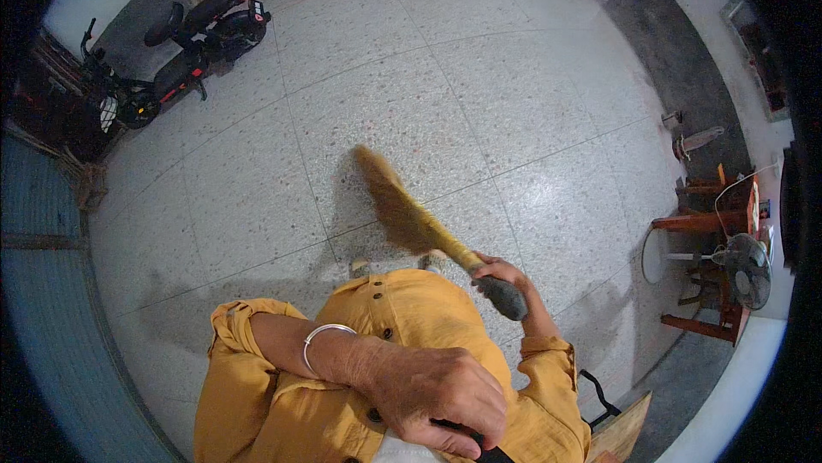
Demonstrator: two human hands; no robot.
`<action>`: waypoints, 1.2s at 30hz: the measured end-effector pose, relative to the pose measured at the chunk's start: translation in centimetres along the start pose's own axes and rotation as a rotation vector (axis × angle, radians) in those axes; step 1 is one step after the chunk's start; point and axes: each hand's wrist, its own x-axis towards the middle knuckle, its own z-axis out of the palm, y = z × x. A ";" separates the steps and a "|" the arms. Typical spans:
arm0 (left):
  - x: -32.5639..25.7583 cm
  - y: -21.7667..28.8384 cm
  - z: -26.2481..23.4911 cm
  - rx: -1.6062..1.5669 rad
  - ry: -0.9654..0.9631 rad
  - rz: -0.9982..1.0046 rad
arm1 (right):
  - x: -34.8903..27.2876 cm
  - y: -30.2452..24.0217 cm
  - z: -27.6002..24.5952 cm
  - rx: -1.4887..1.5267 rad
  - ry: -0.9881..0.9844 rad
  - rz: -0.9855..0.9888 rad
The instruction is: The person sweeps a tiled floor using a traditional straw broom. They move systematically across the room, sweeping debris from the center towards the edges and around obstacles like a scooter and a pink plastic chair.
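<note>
A short-handled broom (402,210) with tan bristles and a yellow-bound neck slants out in front of me over the floor. My right hand (502,271) is closed around its handle, just above the dark grey butt end. The bristles point away to the far left and cast a shadow on the tiles. Close to my chest, my left hand (445,399), with a silver bangle on its wrist, is closed on a black strap-like thing (492,454). Most of that thing is hidden by the fingers and the lower edge.
Speckled tiles (360,86) cover the floor. A black scooter (184,60) stands at the far left, near a blue corrugated panel (38,292). On the right are a wooden table (693,221) and a fan (747,270). Wooden furniture (629,429) sits near my right elbow.
</note>
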 end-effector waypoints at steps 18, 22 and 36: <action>1.0 -1.0 0.0 0.079 -0.007 0.047 | 2.0 -2.3 -3.6 0.068 0.309 -0.290; 1.4 -1.7 0.9 0.043 -0.056 0.045 | -0.8 -1.8 0.3 0.092 0.057 -0.125; 2.3 -2.2 1.2 0.047 -0.082 0.020 | -2.4 -0.9 -8.9 0.212 0.321 -0.170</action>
